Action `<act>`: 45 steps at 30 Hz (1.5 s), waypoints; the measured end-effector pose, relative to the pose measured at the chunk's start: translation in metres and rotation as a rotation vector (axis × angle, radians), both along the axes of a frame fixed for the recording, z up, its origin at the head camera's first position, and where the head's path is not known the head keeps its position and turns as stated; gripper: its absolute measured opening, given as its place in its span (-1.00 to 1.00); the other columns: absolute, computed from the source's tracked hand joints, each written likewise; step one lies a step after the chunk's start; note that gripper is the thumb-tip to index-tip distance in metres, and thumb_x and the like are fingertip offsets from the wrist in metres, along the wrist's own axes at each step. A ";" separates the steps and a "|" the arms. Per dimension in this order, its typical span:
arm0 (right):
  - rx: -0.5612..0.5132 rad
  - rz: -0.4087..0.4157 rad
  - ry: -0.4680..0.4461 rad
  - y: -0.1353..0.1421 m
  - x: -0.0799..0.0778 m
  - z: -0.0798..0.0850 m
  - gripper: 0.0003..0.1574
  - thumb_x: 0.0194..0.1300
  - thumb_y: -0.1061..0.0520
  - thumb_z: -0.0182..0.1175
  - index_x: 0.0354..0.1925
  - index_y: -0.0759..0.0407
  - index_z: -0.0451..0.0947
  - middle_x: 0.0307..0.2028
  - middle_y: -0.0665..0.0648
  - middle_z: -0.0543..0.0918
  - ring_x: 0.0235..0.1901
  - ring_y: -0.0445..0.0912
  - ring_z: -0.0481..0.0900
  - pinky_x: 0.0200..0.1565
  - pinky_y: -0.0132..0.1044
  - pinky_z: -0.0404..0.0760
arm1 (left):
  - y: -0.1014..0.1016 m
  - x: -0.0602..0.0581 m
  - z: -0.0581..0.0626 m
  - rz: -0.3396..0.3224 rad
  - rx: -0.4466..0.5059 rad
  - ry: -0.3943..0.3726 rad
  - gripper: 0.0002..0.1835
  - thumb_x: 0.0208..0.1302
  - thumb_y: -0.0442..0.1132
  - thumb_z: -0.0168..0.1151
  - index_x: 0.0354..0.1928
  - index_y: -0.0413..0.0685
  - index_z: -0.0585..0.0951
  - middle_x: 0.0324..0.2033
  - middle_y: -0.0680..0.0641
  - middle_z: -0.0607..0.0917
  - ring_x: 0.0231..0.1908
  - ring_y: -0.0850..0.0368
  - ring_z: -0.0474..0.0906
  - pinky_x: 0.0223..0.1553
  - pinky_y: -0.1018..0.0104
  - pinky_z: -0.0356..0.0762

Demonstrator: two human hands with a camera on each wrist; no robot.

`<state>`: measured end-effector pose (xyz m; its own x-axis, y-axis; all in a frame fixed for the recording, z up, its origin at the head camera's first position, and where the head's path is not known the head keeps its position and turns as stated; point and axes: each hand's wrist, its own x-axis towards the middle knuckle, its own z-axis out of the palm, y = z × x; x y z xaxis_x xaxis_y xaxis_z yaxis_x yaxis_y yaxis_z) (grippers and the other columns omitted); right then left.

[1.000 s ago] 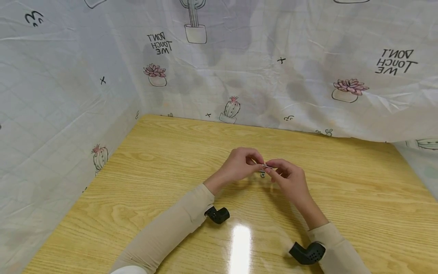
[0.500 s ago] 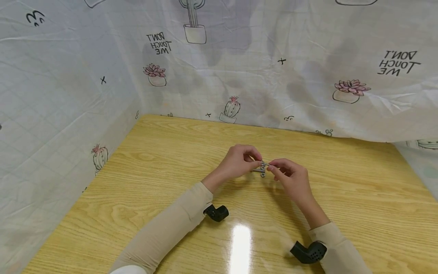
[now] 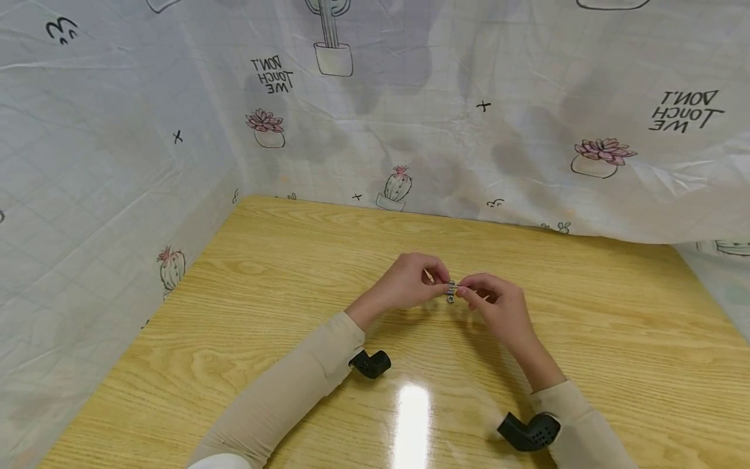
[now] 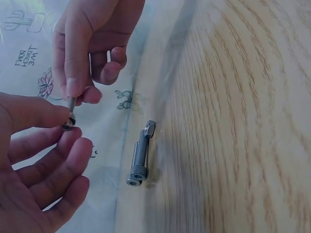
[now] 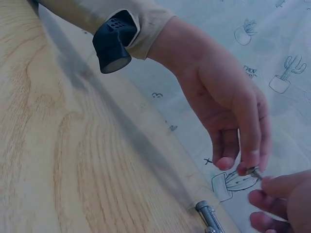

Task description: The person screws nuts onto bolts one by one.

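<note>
My left hand (image 3: 404, 283) pinches a small shiny nut-like piece (image 4: 69, 123) between thumb and fingertips. Facing it, my right hand (image 3: 499, 306) pinches a thin metal bolt (image 4: 72, 104), whose threaded shaft shows between the two hands and meets that piece. Most of the bolt is hidden by the fingers. Below the hands, two socket-head bolts (image 4: 140, 162) lie side by side on the table, and a hex nut (image 4: 150, 128) sits at their far end. The right wrist view shows one bolt (image 5: 208, 214) at its lower edge.
The wood-grain table (image 3: 281, 273) extends around the hands, with a bright light reflection in front. A white sheet printed with cacti (image 3: 375, 117) hangs along the back and left side. Black wrist-camera mounts (image 3: 372, 365) stick out from both sleeves.
Half a second ago the hands were slightly farther apart, showing more bolt shaft. Now they are closer together, the left hand slightly lower, and overlap the bolts on the table in the head view.
</note>
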<state>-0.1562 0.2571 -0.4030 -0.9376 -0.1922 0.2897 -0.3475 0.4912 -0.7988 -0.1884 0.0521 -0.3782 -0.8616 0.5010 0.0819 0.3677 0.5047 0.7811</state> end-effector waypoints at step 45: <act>0.301 0.037 -0.130 -0.007 0.002 -0.016 -0.94 0.22 0.20 0.32 -0.29 0.09 0.70 -0.34 0.08 0.67 -0.53 -0.18 0.39 -0.49 -0.38 0.40 | -0.003 -0.007 -0.023 -0.075 -0.188 -0.119 -0.92 0.17 -0.30 0.37 -0.37 0.03 0.64 -0.44 0.11 0.66 -0.40 0.31 0.56 -0.30 0.47 0.48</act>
<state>-0.1543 0.2499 -0.4190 -0.9537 -0.2860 0.0930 -0.2743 0.7007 -0.6586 -0.1954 0.0492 -0.4011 -0.8195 0.5606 -0.1189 0.3203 0.6201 0.7162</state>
